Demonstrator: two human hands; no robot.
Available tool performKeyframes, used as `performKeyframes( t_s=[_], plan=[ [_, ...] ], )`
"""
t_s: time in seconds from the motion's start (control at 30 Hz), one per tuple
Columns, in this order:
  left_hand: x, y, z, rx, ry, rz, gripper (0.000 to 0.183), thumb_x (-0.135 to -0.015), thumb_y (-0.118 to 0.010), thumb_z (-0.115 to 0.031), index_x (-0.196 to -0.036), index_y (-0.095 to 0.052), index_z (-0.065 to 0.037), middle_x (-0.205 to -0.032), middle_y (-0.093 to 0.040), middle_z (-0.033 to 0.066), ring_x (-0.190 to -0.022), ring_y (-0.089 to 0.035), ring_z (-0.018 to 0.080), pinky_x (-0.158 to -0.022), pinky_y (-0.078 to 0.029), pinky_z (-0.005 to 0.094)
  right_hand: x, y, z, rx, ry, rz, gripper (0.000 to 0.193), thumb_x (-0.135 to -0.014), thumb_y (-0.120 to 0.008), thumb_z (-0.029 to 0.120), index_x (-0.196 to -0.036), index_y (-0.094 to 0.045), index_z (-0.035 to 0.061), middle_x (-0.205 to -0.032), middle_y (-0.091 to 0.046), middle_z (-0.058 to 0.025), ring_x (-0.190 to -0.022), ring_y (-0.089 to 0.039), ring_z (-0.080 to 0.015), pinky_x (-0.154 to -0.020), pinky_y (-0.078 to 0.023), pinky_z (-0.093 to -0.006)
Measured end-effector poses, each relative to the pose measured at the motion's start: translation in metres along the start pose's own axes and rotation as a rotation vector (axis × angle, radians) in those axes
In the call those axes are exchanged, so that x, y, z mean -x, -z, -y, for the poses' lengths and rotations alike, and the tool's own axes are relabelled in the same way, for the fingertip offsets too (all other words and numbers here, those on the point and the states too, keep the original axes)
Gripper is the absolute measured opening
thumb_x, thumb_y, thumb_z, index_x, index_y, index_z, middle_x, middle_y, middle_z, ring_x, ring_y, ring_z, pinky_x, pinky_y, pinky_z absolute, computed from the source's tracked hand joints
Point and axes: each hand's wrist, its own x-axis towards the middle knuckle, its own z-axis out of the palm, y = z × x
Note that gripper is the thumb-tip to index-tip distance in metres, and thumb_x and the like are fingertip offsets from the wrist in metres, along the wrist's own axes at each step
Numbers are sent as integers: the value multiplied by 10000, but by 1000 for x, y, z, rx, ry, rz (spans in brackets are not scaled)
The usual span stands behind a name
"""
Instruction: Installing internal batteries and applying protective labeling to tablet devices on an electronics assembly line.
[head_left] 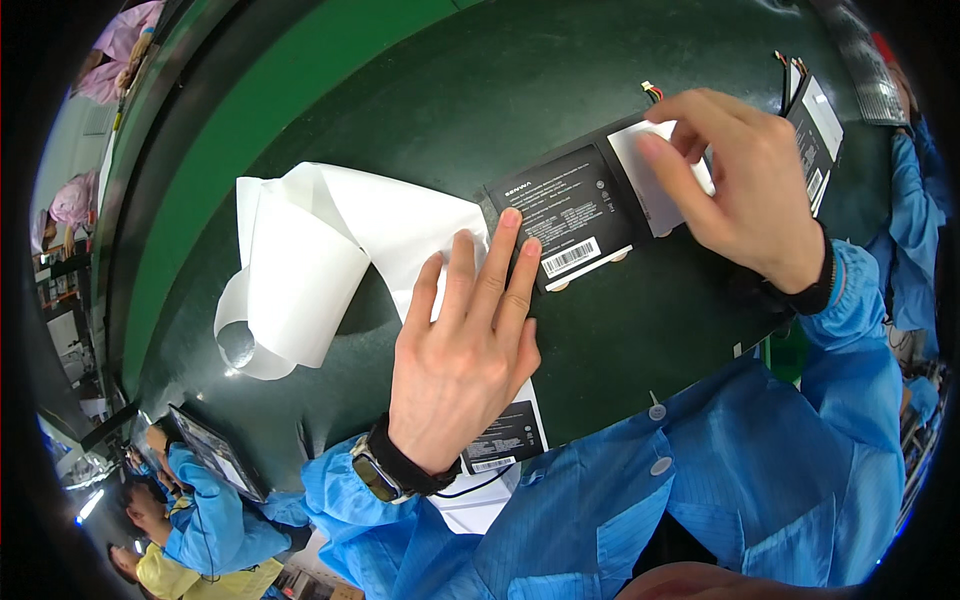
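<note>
A flat black battery pack [578, 210] with a printed label and barcode lies on the dark green table, a small wire connector [652, 91] at its far edge. My left hand [465, 335] lies flat with fingers stretched, across a long white paper strip [400, 205] and the battery's left edge. Over a pale silvery-white panel [655, 205] on the battery's right part is my right hand [745, 180], fingers curled and thumb apart from the index finger. Whether its fingertips touch the panel is partly hidden. Another black labelled pack [515, 435] lies under my left wrist.
The strip's loose end curls into a loop [237, 345] at the left. More black packs [815, 135] with wires stand at the right, near clear plastic packaging [865, 75]. A dark panel [215, 450] and a co-worker in blue [215, 515] are at the lower left.
</note>
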Motion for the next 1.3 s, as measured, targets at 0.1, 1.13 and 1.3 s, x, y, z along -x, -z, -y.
performKeyframes(
  t_s=[0.1, 1.13, 1.3],
  plan=[
    [-3, 5, -3, 5, 11, 45, 778, -830, -797, -247, -1522, -548, 5, -1645, -461, 182, -1470, -458, 401, -1198, -403, 506, 11, 17, -21, 26, 136, 119, 464, -919, -768, 251, -1271, -636, -21, -1182, -668, -198, -1095, -670, -363, -896, -548, -473],
    [-72, -16, -27, 194, -174, 86, 1193, -881, -789, -559, -1610, -192, 172, -1696, -183, 376, -1606, -164, 522, -1306, -192, 576, 49, -4, -48, -33, 349, 294, 1092, -872, -769, 503, -1620, -275, -121, -1715, -286, -257, -1613, -252, -397, -1342, -191, -499],
    [-73, -16, -21, 159, -62, 35, 1248, -834, -858, -496, -1645, -143, 128, -1724, -140, 347, -1620, -123, 511, -1308, -159, 588, 50, -5, -46, -17, 351, 282, 1085, -884, -757, 539, -1602, -304, -136, -1711, -297, -256, -1613, -255, -392, -1342, -190, -489]
  ],
)
